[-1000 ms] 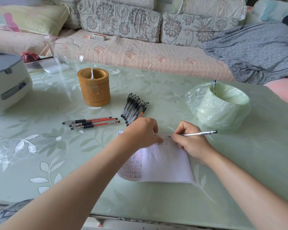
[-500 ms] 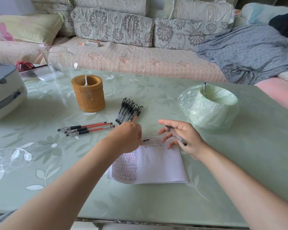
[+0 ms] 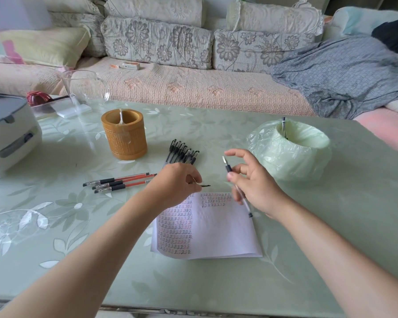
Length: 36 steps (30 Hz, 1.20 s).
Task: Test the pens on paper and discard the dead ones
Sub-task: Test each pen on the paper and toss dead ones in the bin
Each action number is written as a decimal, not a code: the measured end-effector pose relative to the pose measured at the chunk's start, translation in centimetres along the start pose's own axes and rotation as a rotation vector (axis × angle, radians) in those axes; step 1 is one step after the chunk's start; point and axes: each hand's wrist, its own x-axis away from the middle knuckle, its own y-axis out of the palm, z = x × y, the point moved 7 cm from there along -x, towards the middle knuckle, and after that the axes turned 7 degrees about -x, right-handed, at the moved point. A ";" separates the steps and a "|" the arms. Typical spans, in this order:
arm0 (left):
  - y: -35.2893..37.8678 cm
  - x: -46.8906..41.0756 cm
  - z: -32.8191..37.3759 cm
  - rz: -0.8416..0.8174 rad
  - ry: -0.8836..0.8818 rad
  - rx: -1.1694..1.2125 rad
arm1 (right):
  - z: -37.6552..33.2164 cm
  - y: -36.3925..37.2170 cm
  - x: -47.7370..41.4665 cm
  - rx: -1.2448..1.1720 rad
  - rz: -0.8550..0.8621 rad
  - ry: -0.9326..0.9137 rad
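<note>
Tabletop (image 3: 78, 260): three red pens (image 3: 120, 182), one paper (image 3: 216, 230).

Clear pen (image 3: 241, 197) uncapped, tip up, nr paper (image 3: 221, 226).

A: On the table (image 3: 216, 283), what have I got at the far-left corner?
B: I see a clear glass pitcher (image 3: 85, 88), and a white appliance with a grey lid (image 3: 9, 134) on the left edge. Beyond the far edge is a sofa (image 3: 193, 88) with floral cushions (image 3: 156, 40) and a grey blanket (image 3: 342, 74) on its right.
</note>
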 end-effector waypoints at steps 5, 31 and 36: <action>-0.3 -0.1 -0.2 0.016 -0.031 0.043 | 0.6 -1.0 -0.2 0.401 0.136 -0.056; 3.2 1.5 3.5 -0.268 -0.101 0.430 | -0.5 1.7 1.3 1.103 0.011 -0.240; 3.9 1.8 3.0 -0.349 -0.187 0.508 | -0.5 2.6 1.4 1.108 0.019 -0.381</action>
